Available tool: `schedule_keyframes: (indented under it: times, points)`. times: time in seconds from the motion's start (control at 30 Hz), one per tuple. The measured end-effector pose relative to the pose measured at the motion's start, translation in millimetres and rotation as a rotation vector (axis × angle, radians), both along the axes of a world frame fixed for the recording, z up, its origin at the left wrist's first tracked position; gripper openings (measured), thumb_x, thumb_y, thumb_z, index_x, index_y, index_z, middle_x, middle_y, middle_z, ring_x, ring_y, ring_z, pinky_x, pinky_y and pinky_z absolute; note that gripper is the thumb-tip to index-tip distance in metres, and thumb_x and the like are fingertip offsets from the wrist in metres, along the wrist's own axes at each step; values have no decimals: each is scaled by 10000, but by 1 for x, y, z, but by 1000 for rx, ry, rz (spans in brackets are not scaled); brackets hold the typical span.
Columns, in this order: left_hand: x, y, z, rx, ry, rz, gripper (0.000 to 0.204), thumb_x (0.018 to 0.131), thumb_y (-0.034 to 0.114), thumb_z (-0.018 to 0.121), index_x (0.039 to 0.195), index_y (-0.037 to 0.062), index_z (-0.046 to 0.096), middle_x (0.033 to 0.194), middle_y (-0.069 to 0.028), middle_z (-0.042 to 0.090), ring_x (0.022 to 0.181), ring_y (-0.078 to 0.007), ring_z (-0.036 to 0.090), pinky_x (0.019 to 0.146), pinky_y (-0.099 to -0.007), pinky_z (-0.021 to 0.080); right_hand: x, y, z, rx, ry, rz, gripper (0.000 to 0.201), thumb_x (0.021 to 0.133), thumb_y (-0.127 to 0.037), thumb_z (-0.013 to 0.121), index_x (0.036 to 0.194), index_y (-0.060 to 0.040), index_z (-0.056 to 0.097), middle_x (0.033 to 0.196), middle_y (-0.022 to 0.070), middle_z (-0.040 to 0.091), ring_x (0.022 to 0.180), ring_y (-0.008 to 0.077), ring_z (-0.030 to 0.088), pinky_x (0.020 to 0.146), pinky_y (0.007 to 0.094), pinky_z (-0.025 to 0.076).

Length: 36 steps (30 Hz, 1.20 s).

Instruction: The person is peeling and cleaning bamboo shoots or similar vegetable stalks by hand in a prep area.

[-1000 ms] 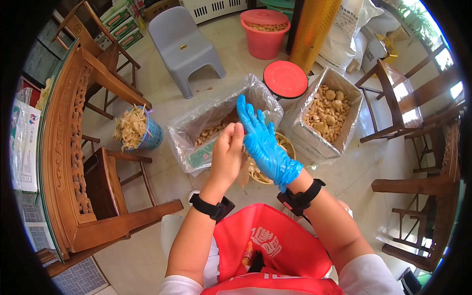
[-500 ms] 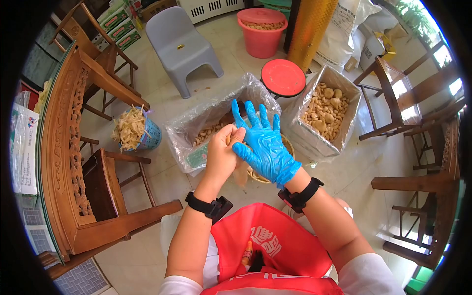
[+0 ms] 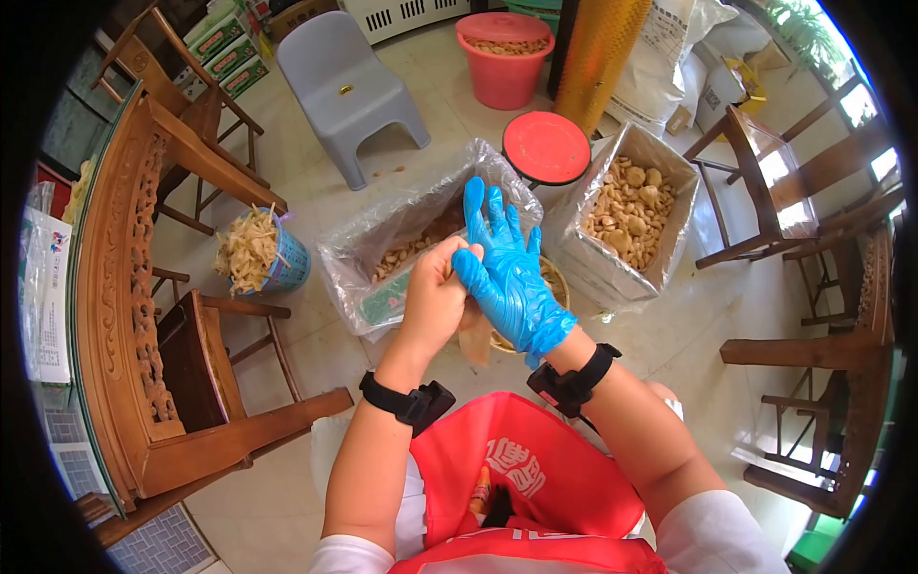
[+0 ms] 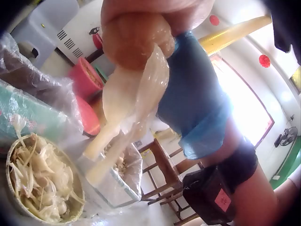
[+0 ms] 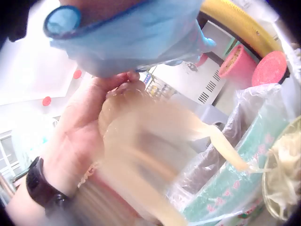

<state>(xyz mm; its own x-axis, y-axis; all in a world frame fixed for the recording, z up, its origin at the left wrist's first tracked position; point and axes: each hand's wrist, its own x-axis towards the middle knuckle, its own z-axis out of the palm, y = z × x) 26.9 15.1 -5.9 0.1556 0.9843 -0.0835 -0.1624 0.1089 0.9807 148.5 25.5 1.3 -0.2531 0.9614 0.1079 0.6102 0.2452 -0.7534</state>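
My bare left hand point(image 3: 435, 301) grips a brownish garlic bulb point(image 4: 134, 44), its fingers curled round it. Pale, wet-looking skin point(image 4: 153, 84) hangs from the bulb in loose strips, blurred in the right wrist view. My right hand point(image 3: 512, 282) wears a thin blue glove and lies against the left hand, fingers straight and pointing away, thumb by the left thumb. Below both hands is a round basket point(image 4: 10, 179) of stripped skins and stalks. A plastic-lined box point(image 3: 344, 263) with garlic in its bottom stands just beyond the left hand.
Right of the hands is a second lined box point(image 3: 674, 244), full of garlic bulbs and cloves. A blue bin point(image 3: 292, 258) of peelings stands left. Further off are a red-topped stool point(image 3: 545, 146), a grey plastic chair point(image 3: 349, 81) and a pink tub point(image 3: 502, 77). Wooden furniture flanks both sides.
The gloved right hand first turned its fingers apart, thumb coming down beside the left thumb, then drew them closer together. The left hand keeps its grip, and more hanging skin shows below it.
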Motion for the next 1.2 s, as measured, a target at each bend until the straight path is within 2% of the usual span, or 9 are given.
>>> schedule_keyframes:
  times: [0.13,0.2,0.23,0.3,0.73,0.8,0.97,1.1,1.2]
  points:
    - [9,-9,11,-41,-64,81,241,966,238,511,798,65,509,692,65,474,615,-3,398,523,-204,348,6,6,3,0,165,110,772,901,-586,328,1492,-149,92,1513,236,115,1376,455,138,1095,577,77]
    - [3,-10,4,-99,28,124,263,979,295,482,875,62,546,713,64,489,602,-11,400,531,-195,351,7,9,2,-68,637,254,678,961,-522,267,1489,-127,112,1533,128,154,1413,321,126,1137,455,94]
    - [2,-10,5,-97,28,130,263,979,295,482,875,62,546,713,64,489,602,-11,400,531,-195,351,8,8,6,-68,638,261,678,961,-522,267,1489,-127,112,1533,128,154,1413,321,126,1137,455,94]
    - [1,-7,8,-23,128,134,299,978,329,477,892,57,564,699,63,491,583,-12,392,512,-193,339,12,3,19,-334,806,371,635,988,-506,201,1482,-110,154,1526,39,206,1418,216,115,1148,359,89]
    - [-3,-4,16,-74,-69,72,263,964,269,508,791,73,534,673,63,451,543,-9,359,482,-192,303,2,0,9,-451,981,380,596,1008,-442,212,1487,-109,92,1544,48,113,1418,165,46,1149,331,47]
    - [-1,-4,17,-25,-71,38,241,972,267,492,804,95,500,626,88,359,500,-1,280,475,-185,245,-1,3,7,-421,930,343,606,1004,-448,228,1487,-109,91,1544,50,115,1418,170,51,1148,335,50]
    - [2,-4,13,-66,-29,49,289,979,287,476,769,90,498,653,70,391,530,-9,331,480,-193,296,2,6,0,-390,854,310,628,995,-451,285,1488,-107,102,1542,60,131,1417,186,87,1143,340,84]
    - [-11,-2,4,-56,-91,147,328,981,387,446,828,98,482,600,84,295,521,-14,282,495,-191,313,8,10,5,-476,1005,169,569,965,-406,433,1429,-98,318,1412,49,375,1300,174,333,1082,327,240]
    - [-20,2,16,-101,-190,224,414,958,506,408,903,100,465,581,79,245,509,-33,264,541,-191,336,12,11,5,-489,944,18,438,850,-270,672,1208,-54,541,1093,24,581,973,121,533,889,295,427]
